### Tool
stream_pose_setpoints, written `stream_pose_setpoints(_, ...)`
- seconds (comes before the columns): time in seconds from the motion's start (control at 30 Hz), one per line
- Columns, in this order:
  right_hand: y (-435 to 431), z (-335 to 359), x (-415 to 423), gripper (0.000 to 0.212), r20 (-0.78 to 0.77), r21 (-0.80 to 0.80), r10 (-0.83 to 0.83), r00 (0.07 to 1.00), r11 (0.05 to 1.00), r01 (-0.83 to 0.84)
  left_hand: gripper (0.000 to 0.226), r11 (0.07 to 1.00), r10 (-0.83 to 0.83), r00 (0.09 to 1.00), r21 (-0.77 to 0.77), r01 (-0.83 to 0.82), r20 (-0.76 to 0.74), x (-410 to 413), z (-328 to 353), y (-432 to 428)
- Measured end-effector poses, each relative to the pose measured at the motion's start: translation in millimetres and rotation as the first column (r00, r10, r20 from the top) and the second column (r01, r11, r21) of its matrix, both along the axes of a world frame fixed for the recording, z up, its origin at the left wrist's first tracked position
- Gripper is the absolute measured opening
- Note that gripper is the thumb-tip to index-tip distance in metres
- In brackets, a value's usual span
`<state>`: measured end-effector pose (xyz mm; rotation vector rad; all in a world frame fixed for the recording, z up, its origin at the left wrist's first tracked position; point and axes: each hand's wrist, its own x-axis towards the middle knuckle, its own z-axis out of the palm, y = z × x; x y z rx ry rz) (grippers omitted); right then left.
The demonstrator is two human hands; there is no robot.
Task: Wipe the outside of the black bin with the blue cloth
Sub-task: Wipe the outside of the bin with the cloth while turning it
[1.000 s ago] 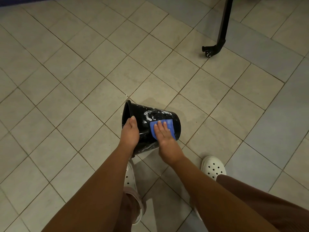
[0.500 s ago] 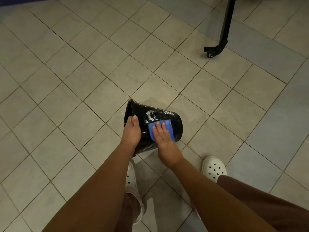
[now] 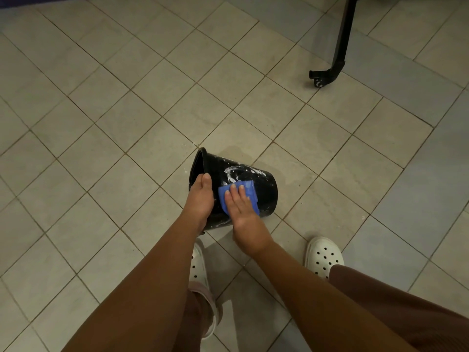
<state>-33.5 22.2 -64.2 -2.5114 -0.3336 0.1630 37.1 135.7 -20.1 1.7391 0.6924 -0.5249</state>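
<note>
Well, the black bin (image 3: 265, 189) is tipped on its side low over the tiled floor (image 3: 127, 123), mouth turned to the person's left, I'd guess so that its white-smeared wall faces up within easy reach. Flat on that upper wall lies the blue cloth (image 3: 251, 190), pressed down by the right hand (image 3: 241, 209) with straight fingers spread over it, while the left hand (image 3: 200, 196) curls round the bin's rim, seemingly to stop it rolling under the rubbing. Two white clogs (image 3: 323, 257) stand on the person's side of the bin, and a black wheeled leg (image 3: 340, 47) stands well beyond it.
</note>
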Motion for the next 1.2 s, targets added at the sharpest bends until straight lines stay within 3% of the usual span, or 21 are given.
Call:
stream_pose_setpoints(0.2,-10,-3,2,0.071,-0.088,0.086,-0.128,0.988,0.987,0.136,0.039,1.000,0.001,1.000,0.002,-0.001,-0.010,-1,4,-3)
stream_pose_setpoints(0.4,-6,-3,0,0.054,0.026,0.066,-0.001,1.000,0.998,-0.001,0.042,0.999,-0.021,1.000,0.027,0.021,-0.018,-2,1,-1)
stream_pose_setpoints(0.57,-9,-3,15,0.066,-0.065,0.069,-0.115,0.991,0.991,0.119,0.041,0.999,0.037,0.999,0.007,-0.037,-0.039,-3,-1,-4)
stream_pose_setpoints(0.7,0,-3,-13,0.078,0.001,-0.017,-0.121,0.993,0.993,0.121,0.039,0.999,0.037,0.999,-0.002,-0.037,-0.030,-2,0,-4)
stream_pose_setpoints(0.83,2,-1,-13,0.078,0.097,-0.004,-0.022,0.995,1.000,0.022,0.034,0.999,0.031,0.999,-0.031,-0.032,-0.029,-4,0,-1)
stream_pose_setpoints(1.0,-5,14,15,0.073,-0.041,-0.056,-0.096,0.995,0.994,0.093,0.037,0.999,0.025,1.000,-0.024,-0.025,-0.013,-6,1,-6)
stream_pose_setpoints(1.1,-4,15,6,0.073,0.000,-0.140,-0.147,0.989,0.979,0.146,0.037,1.000,0.011,1.000,-0.007,-0.012,-0.008,-4,1,-6)
stream_pose_setpoints(1.2,5,13,-11,0.075,0.016,-0.108,-0.083,0.996,0.991,0.084,0.036,1.000,0.017,1.000,-0.004,-0.017,-0.009,-3,0,-3)
